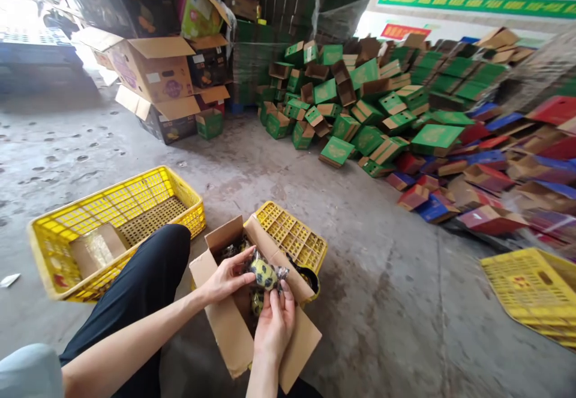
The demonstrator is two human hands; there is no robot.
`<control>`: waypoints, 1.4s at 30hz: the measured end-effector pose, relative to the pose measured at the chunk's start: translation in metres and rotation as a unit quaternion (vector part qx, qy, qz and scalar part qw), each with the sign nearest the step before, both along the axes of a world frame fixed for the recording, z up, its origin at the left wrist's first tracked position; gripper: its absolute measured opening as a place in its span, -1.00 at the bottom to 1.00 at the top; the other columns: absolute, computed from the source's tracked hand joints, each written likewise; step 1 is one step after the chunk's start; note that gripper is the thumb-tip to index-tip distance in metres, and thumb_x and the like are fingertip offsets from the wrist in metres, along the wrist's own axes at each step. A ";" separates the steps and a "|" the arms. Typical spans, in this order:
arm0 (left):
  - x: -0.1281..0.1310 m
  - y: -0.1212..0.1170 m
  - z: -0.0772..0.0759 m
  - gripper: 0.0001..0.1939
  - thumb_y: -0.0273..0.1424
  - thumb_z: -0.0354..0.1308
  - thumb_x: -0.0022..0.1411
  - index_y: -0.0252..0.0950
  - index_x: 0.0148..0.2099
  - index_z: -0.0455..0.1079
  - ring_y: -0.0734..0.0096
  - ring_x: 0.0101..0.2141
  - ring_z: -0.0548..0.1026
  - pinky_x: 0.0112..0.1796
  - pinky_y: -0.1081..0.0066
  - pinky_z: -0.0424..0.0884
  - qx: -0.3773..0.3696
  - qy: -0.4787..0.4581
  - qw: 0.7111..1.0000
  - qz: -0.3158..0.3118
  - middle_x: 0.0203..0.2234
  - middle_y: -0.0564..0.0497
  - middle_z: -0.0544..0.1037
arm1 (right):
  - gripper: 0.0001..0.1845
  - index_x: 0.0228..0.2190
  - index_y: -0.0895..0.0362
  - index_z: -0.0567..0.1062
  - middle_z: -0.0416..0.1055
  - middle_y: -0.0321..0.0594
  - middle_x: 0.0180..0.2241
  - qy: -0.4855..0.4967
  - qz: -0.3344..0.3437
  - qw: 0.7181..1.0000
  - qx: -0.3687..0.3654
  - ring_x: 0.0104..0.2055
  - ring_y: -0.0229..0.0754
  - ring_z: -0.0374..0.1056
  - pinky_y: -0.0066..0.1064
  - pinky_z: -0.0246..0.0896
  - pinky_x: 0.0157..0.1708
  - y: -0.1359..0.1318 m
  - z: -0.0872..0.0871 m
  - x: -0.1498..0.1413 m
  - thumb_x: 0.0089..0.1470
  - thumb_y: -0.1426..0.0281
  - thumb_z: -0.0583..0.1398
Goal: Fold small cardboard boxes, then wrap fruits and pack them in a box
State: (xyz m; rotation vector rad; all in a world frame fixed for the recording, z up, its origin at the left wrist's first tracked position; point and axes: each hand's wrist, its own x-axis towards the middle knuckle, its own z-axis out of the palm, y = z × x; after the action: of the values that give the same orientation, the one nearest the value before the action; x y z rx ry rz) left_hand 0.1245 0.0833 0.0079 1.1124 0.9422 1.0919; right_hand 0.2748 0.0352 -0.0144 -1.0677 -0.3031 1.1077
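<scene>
Between my two hands is a yellow-green, dark-spotted item in clear plastic wrap [263, 273], rounded like a fruit; its exact kind is unclear. My left hand [230, 277] pinches its left side with thumb and fingers. From below and the right, my right hand [275, 320] grips the twisted end of the wrap. Both hands are over an open cardboard box [229, 341] with its flaps folded outward. Inside the box, partly hidden by my hands, lie more wrapped items [257, 302] of the same look.
An upturned yellow crate [292, 236] sits under the box, with a black curved object [309, 277] beside it. A larger yellow crate [117, 206] at left holds flattened cardboard [98, 248]. Green cartons [337, 150] and red-blue cartons [490, 218] are heaped behind; another yellow crate [531, 290] stands right.
</scene>
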 end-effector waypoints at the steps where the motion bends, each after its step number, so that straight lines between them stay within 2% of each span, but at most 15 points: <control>1: 0.000 0.000 0.000 -0.13 -0.15 0.44 0.18 -0.23 0.44 0.23 0.04 0.01 0.55 0.03 0.17 0.49 0.000 0.006 1.000 0.005 0.23 -0.21 0.47 | -0.48 -0.06 0.04 0.58 0.55 -0.11 0.11 0.003 -0.003 1.000 -0.003 0.18 0.08 0.44 -0.03 0.33 0.20 0.000 -0.001 0.000 -0.10 0.25 0.46; 6: 0.001 0.001 0.002 -0.09 -0.12 0.43 0.19 -0.24 0.46 0.18 0.06 -0.01 0.55 0.00 0.19 0.50 -0.004 0.009 1.000 0.013 0.20 -0.23 0.49 | -0.51 -0.09 0.04 0.57 0.55 -0.12 0.09 0.025 0.020 0.999 -0.021 0.14 0.05 0.46 -0.11 0.40 0.10 0.002 -0.001 0.003 -0.10 0.24 0.47; 10: -0.002 0.001 -0.003 -0.08 -0.12 0.41 0.21 -0.21 0.49 0.12 0.09 0.01 0.52 0.04 0.21 0.48 0.008 0.038 0.999 -0.005 0.17 -0.20 0.50 | -0.61 -0.10 -0.01 0.55 0.55 -0.18 0.08 0.050 0.039 0.998 -0.010 0.12 -0.03 0.47 -0.18 0.42 0.05 0.002 0.003 0.005 0.03 0.21 0.43; 14: -0.007 -0.001 -0.011 -0.13 -0.12 0.39 0.24 -0.18 0.48 0.15 0.11 0.03 0.49 0.05 0.21 0.46 0.030 0.062 0.997 -0.041 0.25 -0.17 0.44 | -0.43 0.10 -0.04 0.48 0.51 -0.18 0.13 0.031 0.038 0.998 0.026 0.17 -0.05 0.44 -0.18 0.37 0.13 -0.001 0.010 0.001 0.06 0.25 0.42; 16: -0.009 -0.001 -0.013 -0.16 -0.11 0.36 0.27 -0.19 0.48 0.15 0.11 0.03 0.49 0.02 0.23 0.48 0.035 0.055 0.996 -0.064 0.27 -0.19 0.41 | -0.37 0.13 0.01 0.49 0.52 -0.13 0.12 0.012 0.041 0.999 0.023 0.19 0.00 0.42 -0.15 0.33 0.17 -0.002 0.013 -0.002 0.03 0.25 0.43; 19: -0.012 0.001 -0.011 -0.13 -0.11 0.39 0.24 -0.17 0.48 0.14 0.06 0.08 0.48 0.02 0.22 0.48 0.043 0.033 0.991 -0.121 0.29 -0.20 0.38 | -0.48 -0.05 0.09 0.60 0.60 -0.10 -0.02 -0.007 0.007 1.000 -0.005 0.09 0.04 0.49 -0.13 0.38 0.11 -0.002 0.011 -0.002 -0.05 0.20 0.46; 23: -0.013 0.004 -0.006 -0.16 -0.11 0.46 0.14 -0.17 0.39 0.30 -0.03 0.13 0.46 0.02 0.21 0.49 0.056 0.027 0.984 -0.168 0.26 -0.20 0.42 | -0.55 -0.20 0.13 0.64 0.64 -0.11 -0.13 -0.040 -0.046 0.998 0.000 -0.02 0.03 0.53 -0.14 0.42 0.02 -0.003 0.005 0.000 -0.12 0.18 0.49; 27: -0.009 0.003 -0.004 -0.44 -0.04 0.31 0.28 -0.26 0.19 0.51 0.03 0.01 0.53 0.03 0.19 0.47 0.048 0.052 0.989 -0.130 0.04 -0.19 0.60 | -0.58 -0.22 0.12 0.63 0.64 -0.14 -0.16 -0.057 -0.055 0.997 0.018 -0.07 -0.02 0.54 -0.16 0.42 -0.01 -0.008 0.008 -0.002 -0.10 0.16 0.48; 29: -0.008 0.002 -0.002 -0.50 -0.01 0.25 0.32 -0.29 0.08 0.57 0.06 -0.04 0.55 -0.03 0.21 0.49 0.032 0.038 0.992 -0.115 -0.03 -0.19 0.62 | -0.58 -0.22 0.13 0.62 0.65 -0.12 -0.19 -0.056 -0.043 0.997 0.023 -0.11 -0.02 0.55 -0.15 0.43 -0.04 -0.009 0.012 -0.003 -0.07 0.16 0.46; 34: -0.006 0.003 0.005 -0.48 0.05 0.27 0.27 -0.35 -0.07 0.60 0.11 -0.13 0.55 -0.20 0.30 0.55 -0.022 -0.042 0.994 -0.103 -0.13 -0.18 0.60 | -0.57 -0.24 0.14 0.62 0.65 -0.09 -0.22 -0.037 -0.021 0.999 0.027 -0.17 -0.02 0.57 -0.16 0.45 -0.09 -0.005 0.018 -0.003 -0.08 0.13 0.47; 38: -0.004 0.002 0.012 -0.46 0.08 0.27 0.24 -0.36 -0.18 0.60 0.22 -0.24 0.53 -0.29 0.36 0.53 -0.042 -0.056 0.994 -0.082 -0.25 -0.11 0.57 | -0.57 -0.25 0.11 0.62 0.65 -0.09 -0.21 -0.032 -0.025 0.999 0.015 -0.15 0.00 0.57 -0.17 0.45 -0.10 -0.002 0.020 -0.004 -0.10 0.10 0.47; 42: 0.000 0.007 0.016 -0.45 0.09 0.30 0.21 -0.37 -0.26 0.60 0.33 -0.35 0.49 -0.35 0.43 0.47 -0.072 -0.066 0.993 -0.061 -0.39 -0.06 0.55 | -0.60 -0.27 0.11 0.63 0.66 -0.11 -0.21 -0.068 -0.020 0.997 0.009 -0.10 0.04 0.56 -0.13 0.44 -0.04 -0.006 0.017 -0.004 -0.04 0.09 0.44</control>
State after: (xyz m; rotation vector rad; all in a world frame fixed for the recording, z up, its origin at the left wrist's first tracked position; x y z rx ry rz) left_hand 0.1240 0.0904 0.0241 0.9557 0.8247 0.9711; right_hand 0.2710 0.0296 0.0030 -1.1302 -0.3980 0.9967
